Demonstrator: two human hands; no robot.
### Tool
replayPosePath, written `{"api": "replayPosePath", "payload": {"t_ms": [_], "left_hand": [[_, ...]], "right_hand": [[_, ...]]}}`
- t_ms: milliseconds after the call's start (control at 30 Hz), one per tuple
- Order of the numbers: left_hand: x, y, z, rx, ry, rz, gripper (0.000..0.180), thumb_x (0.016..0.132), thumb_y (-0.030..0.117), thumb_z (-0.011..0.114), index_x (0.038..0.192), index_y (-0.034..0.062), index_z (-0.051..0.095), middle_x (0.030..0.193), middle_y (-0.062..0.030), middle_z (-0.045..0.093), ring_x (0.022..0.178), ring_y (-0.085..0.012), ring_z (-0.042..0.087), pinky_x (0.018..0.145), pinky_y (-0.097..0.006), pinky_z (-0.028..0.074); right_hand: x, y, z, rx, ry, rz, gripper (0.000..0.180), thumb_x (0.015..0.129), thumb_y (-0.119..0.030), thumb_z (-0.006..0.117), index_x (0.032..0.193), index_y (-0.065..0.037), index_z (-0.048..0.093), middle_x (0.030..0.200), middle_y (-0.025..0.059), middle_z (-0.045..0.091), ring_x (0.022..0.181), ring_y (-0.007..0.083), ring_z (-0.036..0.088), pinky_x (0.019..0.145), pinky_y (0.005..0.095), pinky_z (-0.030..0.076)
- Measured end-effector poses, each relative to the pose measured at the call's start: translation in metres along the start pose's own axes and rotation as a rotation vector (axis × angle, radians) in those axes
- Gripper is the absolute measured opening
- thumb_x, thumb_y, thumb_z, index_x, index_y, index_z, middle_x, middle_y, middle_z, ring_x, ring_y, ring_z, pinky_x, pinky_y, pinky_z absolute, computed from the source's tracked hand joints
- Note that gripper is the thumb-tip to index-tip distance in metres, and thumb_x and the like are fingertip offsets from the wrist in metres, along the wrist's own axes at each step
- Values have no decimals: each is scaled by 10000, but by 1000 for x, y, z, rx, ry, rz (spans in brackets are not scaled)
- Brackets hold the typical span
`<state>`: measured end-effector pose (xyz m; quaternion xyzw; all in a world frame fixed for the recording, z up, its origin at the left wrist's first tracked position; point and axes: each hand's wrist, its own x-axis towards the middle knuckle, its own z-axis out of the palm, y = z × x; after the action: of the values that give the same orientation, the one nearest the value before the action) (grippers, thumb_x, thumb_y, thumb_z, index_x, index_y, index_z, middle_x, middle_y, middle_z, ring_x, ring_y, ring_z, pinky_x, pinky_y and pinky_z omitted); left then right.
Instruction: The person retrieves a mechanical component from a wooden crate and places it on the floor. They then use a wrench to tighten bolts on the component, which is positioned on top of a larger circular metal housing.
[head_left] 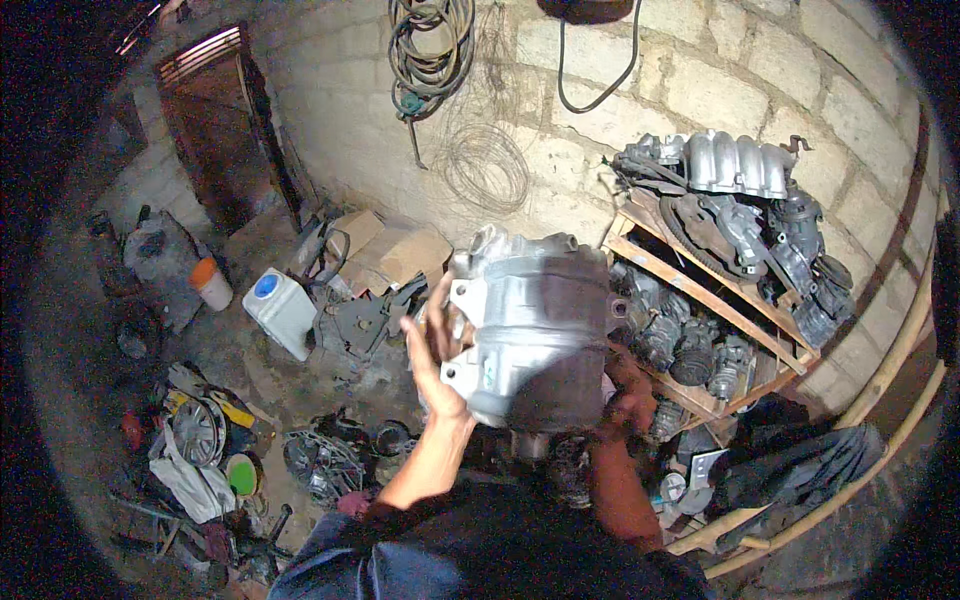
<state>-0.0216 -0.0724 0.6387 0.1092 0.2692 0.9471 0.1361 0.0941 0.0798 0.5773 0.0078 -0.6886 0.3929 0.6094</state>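
Held up in front of my chest is a silver metal compressor, with a round ribbed body and mounting lugs that have bolt holes on its left side. My left hand clasps it from the left, with the thumb outside and the fingers partly hidden behind the lugs. On the other side, in shadow, my right hand grips the compressor's lower right; most of those fingers are hard to make out. A dark shadow covers the lower right of the body.
To the right, a wooden shelf bears several metal engine parts, with an intake manifold on top. Left on the floor are a white jug with a blue cap, cardboard boxes and scattered parts. Coiled hose hangs on the block wall.
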Motion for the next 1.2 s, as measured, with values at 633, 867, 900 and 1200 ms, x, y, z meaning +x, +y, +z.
{"api": "replayPosePath", "payload": {"t_ms": [633,867,900,1200], "left_hand": [[64,16,-90,385,-234,251,870,923,661,335,1421,-46,430,1447,-165,455,1311,-285,441,1107,-451,300],[51,46,-101,785,-327,387,950,890,759,325,1414,-25,439,1400,-179,484,1294,-295,461,1053,-405,388],[44,49,-97,647,-275,320,907,910,730,332,1429,-9,415,1415,-169,470,1298,-291,454,1066,-404,374],[44,51,-143,273,-221,-218,563,999,481,437,1177,-9,647,1189,-118,646,1147,-227,565,1043,-345,373]], "right_hand": [[-12,22,97,776,155,1082,678,969,-587,415,1374,-46,470,1321,128,548,1186,282,546,1008,433,441],[-62,63,107,853,145,953,608,973,-534,433,1342,-55,495,1251,127,587,1100,265,586,945,422,483],[-66,66,107,875,103,976,607,974,-534,433,1342,-55,494,1251,127,587,1100,265,586,945,422,483],[-127,38,117,856,-141,1276,603,977,-533,432,1345,-60,493,1252,129,588,1102,264,585,944,420,482]]}}
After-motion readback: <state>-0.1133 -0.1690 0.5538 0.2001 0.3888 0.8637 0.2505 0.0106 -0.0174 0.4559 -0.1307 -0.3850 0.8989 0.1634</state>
